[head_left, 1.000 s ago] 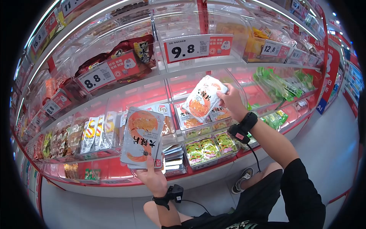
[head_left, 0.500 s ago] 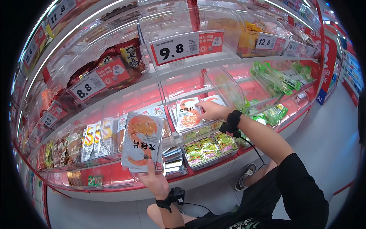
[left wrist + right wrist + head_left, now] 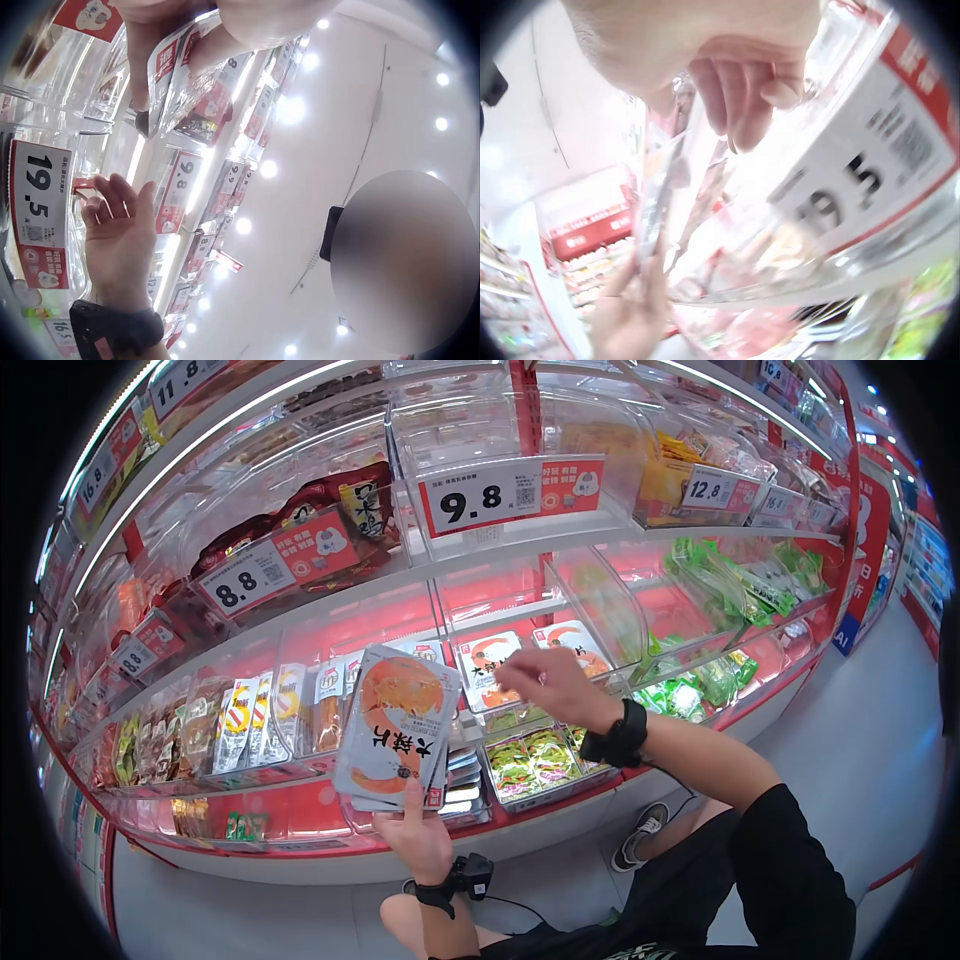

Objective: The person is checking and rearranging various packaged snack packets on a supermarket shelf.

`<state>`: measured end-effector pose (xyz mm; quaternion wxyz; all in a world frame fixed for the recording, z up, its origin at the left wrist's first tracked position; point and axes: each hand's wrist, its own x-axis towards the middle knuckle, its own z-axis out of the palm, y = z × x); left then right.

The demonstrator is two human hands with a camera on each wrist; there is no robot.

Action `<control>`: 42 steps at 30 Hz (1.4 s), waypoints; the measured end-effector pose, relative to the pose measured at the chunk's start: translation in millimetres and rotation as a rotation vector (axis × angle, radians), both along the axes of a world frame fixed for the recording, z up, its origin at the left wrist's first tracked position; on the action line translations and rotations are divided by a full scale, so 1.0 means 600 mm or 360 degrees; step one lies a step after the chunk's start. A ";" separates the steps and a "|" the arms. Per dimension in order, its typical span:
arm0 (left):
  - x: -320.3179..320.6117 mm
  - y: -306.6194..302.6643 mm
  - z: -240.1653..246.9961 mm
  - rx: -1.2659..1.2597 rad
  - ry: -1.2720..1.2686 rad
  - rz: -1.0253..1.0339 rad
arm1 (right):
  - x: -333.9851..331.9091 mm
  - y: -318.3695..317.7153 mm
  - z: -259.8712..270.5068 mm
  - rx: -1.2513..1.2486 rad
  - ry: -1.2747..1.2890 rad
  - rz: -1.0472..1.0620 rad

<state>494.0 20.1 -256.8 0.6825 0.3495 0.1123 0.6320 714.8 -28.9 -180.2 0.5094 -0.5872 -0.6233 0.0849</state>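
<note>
My left hand [image 3: 418,845] grips a small stack of flat silver-white snack packets [image 3: 400,720] by the lower edge, thumb across the front. The top packet shows an orange food picture and black characters, upside down in the head view. The left wrist view shows the stack edge-on between thumb and fingers [image 3: 214,49]. To its right, my right hand [image 3: 565,685] is in the air before a clear shelf bin, fingers loosely bent and holding nothing. Behind it in the bin lie matching packets, one on the left [image 3: 485,653] and another on the right [image 3: 575,640].
Below stands a bin of green packets [image 3: 530,765]. Green bags [image 3: 750,595] fill bins to the right, and white-and-yellow packets [image 3: 240,720] stand to the left. A shelf edge with a 9.8 price card [image 3: 510,497] crosses above. The shelf's red post [image 3: 855,540] stands at right.
One second ago my right hand held up a packet; half a second ago it touched the packets in the bin. Now it is empty and drawn back. The left hand's stack has shifted slightly right.
</note>
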 end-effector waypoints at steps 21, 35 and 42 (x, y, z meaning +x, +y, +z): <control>0.003 -0.005 -0.013 0.0227 0.0113 -0.0046 | -0.030 -0.013 0.036 -0.0021 0.0971 0.0083; -0.009 -0.020 0.009 0.0400 0.0774 -0.0409 | -0.072 -0.047 0.060 -0.0159 -0.0504 0.0186; -0.014 -0.016 0.004 0.0536 0.1004 -0.0433 | -0.066 -0.039 0.031 0.0022 -0.0439 0.0094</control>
